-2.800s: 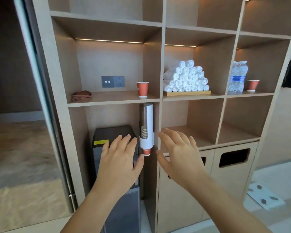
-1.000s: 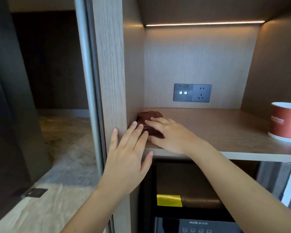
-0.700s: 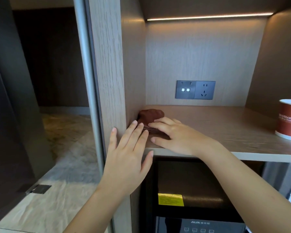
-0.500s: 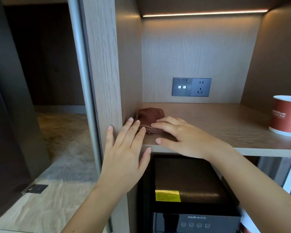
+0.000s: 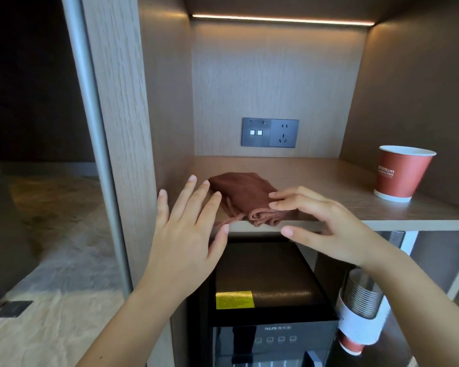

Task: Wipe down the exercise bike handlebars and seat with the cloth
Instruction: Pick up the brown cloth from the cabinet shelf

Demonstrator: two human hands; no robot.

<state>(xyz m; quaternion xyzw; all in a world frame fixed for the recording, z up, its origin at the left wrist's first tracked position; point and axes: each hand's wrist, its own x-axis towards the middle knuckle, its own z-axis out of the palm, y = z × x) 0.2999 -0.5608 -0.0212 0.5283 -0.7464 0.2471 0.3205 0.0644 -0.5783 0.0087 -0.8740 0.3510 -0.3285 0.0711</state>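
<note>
We see a folded reddish-brown cloth (image 5: 245, 197) lying on a light wooden shelf (image 5: 329, 186), at the shelf's near left corner, with its rolled edge reaching the front lip. The right hand (image 5: 326, 223) comes in from the lower right. Its fingertips (image 5: 274, 205) rest on the cloth's near right part, while the thumb sits below the shelf's front edge, apart from the fabric. The fingers are loosely extended and a little separated, so they lie on the cloth but have not closed around it. The left hand (image 5: 188, 234) is raised in front of the shelf's left upright, palm facing away from us and fingers spread wide. Its fingertips are just beside the cloth's left edge, and we cannot tell whether they touch it.

On the back wall of the compartment is a grey socket panel (image 5: 270, 132), well behind the cloth. Far to the right on the same shelf stands an upright red paper cup with a white rim (image 5: 403, 172), well apart from both hands. Below the shelf sits a black appliance with a yellow label on its top (image 5: 263, 292). To its right, a cup dispenser holding stacked cups (image 5: 361, 308) hangs under the right forearm. To the left of the shelving we see a pale stone-patterned floor (image 5: 59, 300).
</note>
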